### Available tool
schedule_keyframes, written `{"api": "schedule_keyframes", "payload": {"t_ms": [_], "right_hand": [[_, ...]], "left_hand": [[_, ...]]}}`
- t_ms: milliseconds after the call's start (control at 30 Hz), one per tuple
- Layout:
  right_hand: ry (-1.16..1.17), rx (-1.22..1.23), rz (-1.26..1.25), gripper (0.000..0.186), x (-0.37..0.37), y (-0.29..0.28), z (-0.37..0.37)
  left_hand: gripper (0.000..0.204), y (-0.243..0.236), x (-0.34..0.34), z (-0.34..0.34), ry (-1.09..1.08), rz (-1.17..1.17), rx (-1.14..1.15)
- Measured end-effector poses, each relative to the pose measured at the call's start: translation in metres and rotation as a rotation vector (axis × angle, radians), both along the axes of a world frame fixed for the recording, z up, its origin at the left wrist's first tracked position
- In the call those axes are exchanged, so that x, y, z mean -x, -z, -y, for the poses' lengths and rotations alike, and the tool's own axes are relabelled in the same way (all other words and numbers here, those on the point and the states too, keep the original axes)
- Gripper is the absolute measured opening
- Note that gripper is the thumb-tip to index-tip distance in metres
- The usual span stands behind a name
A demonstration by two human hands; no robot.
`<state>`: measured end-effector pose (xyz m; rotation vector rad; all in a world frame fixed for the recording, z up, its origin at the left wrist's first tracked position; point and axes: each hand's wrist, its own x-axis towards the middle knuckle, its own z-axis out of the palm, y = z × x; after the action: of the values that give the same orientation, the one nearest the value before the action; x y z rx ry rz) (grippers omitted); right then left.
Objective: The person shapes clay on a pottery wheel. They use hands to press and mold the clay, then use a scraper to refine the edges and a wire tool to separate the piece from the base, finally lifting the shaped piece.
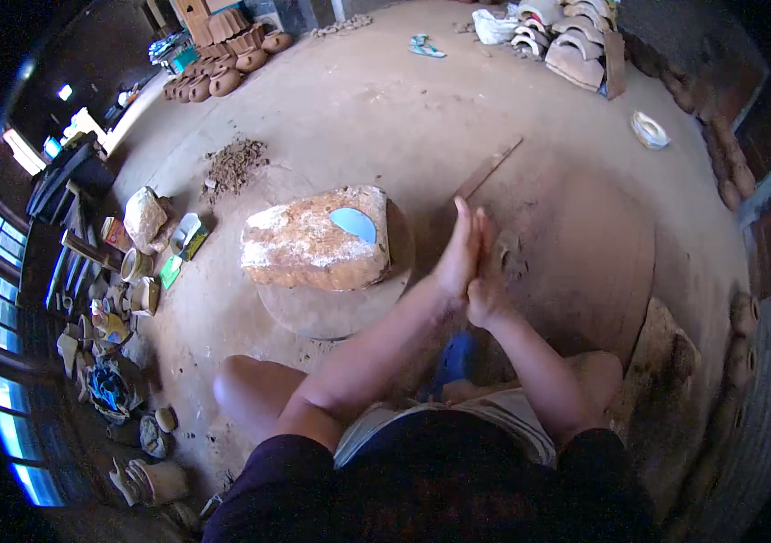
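Note:
My left hand [458, 262] and my right hand [491, 294] meet palm to palm in front of me, with fingers stretched out and pointing away. Whatever may lie between the palms is hidden. Just beyond the fingertips, a thin brown stick or strip [491, 169] lies on the floor. Left of my hands, a whitish-brown rough block [299, 242] rests on a round grey board [313, 312]. On the block's right end lies a light blue rounded flat piece [355, 223]. Below my hands, between my legs, is a blue object [454, 360] whose kind I cannot make out.
A heap of clay crumbs [233, 167] lies beyond the block. Pots, boxes and stones [137, 267] line the left side. Brown clay pots [223, 80] stand far left; curved clay pieces [574, 45] are stacked far right, near a white ring-shaped thing [649, 130].

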<state>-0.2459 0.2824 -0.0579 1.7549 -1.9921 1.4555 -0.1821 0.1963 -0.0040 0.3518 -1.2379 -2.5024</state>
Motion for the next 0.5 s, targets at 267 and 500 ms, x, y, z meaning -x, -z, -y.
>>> {"api": "schedule_keyframes", "payload": {"t_ms": [267, 500], "right_hand": [[-0.060, -0.765, 0.369, 0.063, -0.006, 0.087, -0.056], [-0.131, -0.542, 0.254, 0.051, -0.011, 0.067, -0.050]], "left_hand": [[0.070, -0.010, -0.125, 0.196, -0.427, 0.753, 1.781], [0.055, 0.067, -0.162, 0.230, -0.447, 0.724, 1.700]]}}
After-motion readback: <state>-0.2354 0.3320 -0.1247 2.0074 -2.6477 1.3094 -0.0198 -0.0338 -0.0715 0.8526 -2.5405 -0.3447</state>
